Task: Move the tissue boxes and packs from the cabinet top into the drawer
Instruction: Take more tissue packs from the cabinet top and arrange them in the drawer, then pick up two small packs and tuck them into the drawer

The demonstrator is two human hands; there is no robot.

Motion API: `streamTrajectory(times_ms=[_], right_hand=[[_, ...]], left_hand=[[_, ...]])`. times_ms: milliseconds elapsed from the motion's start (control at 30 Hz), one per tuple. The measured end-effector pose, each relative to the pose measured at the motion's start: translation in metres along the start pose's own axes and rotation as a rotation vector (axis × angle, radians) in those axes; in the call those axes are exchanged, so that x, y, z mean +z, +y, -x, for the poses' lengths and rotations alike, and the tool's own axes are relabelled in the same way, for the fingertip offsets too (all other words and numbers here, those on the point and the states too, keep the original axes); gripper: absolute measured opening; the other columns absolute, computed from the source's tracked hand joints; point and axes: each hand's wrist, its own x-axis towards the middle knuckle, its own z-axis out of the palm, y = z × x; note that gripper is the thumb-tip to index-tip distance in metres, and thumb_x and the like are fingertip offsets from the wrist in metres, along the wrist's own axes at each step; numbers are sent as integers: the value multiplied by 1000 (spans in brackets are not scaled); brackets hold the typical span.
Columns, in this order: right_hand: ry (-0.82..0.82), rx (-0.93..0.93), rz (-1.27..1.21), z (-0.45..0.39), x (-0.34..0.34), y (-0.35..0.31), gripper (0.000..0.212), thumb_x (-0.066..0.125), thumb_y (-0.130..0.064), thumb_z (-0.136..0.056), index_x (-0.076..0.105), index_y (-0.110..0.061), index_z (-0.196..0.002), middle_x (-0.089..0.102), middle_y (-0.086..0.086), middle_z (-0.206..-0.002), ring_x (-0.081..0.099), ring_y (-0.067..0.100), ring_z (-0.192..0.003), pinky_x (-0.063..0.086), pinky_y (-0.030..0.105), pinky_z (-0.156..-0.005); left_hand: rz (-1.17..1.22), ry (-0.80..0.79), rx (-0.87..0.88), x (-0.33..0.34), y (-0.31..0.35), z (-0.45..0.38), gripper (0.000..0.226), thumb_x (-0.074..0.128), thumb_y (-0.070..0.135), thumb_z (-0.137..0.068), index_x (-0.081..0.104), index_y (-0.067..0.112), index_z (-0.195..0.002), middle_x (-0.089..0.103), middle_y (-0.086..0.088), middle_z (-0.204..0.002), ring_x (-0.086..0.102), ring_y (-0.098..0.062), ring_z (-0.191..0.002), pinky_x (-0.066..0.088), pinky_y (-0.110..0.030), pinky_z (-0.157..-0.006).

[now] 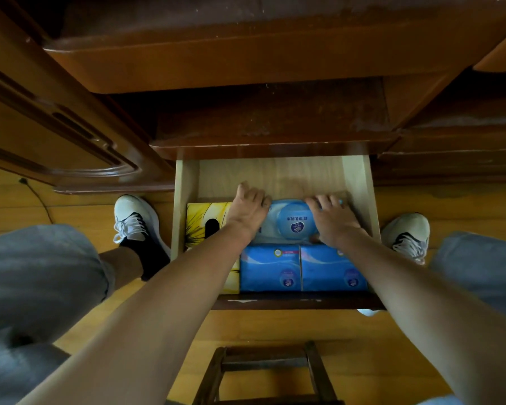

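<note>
The light wooden drawer (187,182) stands pulled out below the dark cabinet top (275,133). Inside lie a yellow tissue box (202,217) along the left wall and two blue tissue packs (270,268) (333,270) side by side at the front. Behind them sits a pale blue wipes pack (292,222) with a round lid. My left hand (250,209) grips its left end and my right hand (332,217) grips its right end, pressing it down on the drawer floor. No tissue items show on the cabinet top.
A taller cabinet with a panelled door (56,127) rises at the left. A small wooden stool (266,372) stands under me on the yellow wood floor. My two white shoes (135,217) (409,235) flank the drawer. A black cable (38,200) runs across the floor at the left.
</note>
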Motion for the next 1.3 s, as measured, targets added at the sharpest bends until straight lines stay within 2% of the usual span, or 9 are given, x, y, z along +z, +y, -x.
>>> streamTrajectory(times_ms=[200,300,400,500,667,867,1000,1200,1300], right_hand=[[-7,53,-46,10,-17,7,77,71,-26,-90,29,-16,-153,44,11,-153,46,32,-137,41,46,-110],[50,39,-42,17,-21,9,56,59,-14,-96,44,-21,-149,45,5,-153,46,28,-137,46,45,-105],[-66,5,21,31,-15,1,46,51,-6,-98,57,-24,-140,56,4,-143,56,25,-128,54,43,-95],[-202,59,27,41,-10,-10,36,46,-16,-103,58,-22,-137,61,7,-136,60,27,-122,53,45,-97],[-185,83,-31,58,-21,-9,33,50,-16,-102,59,-20,-133,65,8,-131,63,28,-116,54,43,-94],[-51,77,-174,94,-62,6,55,59,-19,-97,46,-30,-150,55,3,-148,56,25,-129,49,37,-98],[252,30,-333,127,-129,10,42,52,-19,-100,57,-35,-139,59,-7,-142,61,16,-121,50,31,-87],[1327,-206,-259,205,-284,13,25,58,-8,-93,72,-24,-106,68,-13,-103,61,10,-101,55,27,-75],[1530,-140,-112,225,-354,20,28,56,-14,-90,65,-21,-116,62,-3,-116,55,22,-108,47,34,-88]], left_hand=[[21,123,-81,2,-7,18,74,54,30,-94,19,9,-155,40,-14,-149,31,-34,-141,11,-56,-121],[102,213,22,-1,-8,19,71,55,23,-96,20,19,-158,29,-9,-159,19,-31,-150,7,-54,-122],[18,86,168,-5,-3,30,56,67,29,-90,47,27,-143,49,-3,-147,31,-29,-145,9,-54,-122],[-53,-71,174,-3,6,42,47,67,37,-90,57,27,-136,57,0,-141,37,-27,-141,6,-55,-121],[-34,-109,140,-17,3,55,62,67,35,-91,44,27,-148,39,-3,-158,14,-31,-153,-1,-55,-123],[245,128,81,-42,-34,89,55,58,22,-96,45,36,-148,33,2,-162,17,-24,-152,5,-52,-122],[396,364,14,-86,-82,128,43,44,26,-103,49,36,-145,39,6,-158,25,-17,-149,10,-42,-124],[404,1108,-120,-196,-164,214,28,61,16,-93,71,24,-117,66,4,-123,60,-18,-116,51,-36,-94],[358,1337,-191,-248,-195,244,24,59,12,-92,72,19,-112,67,3,-115,60,-20,-108,53,-36,-83]])
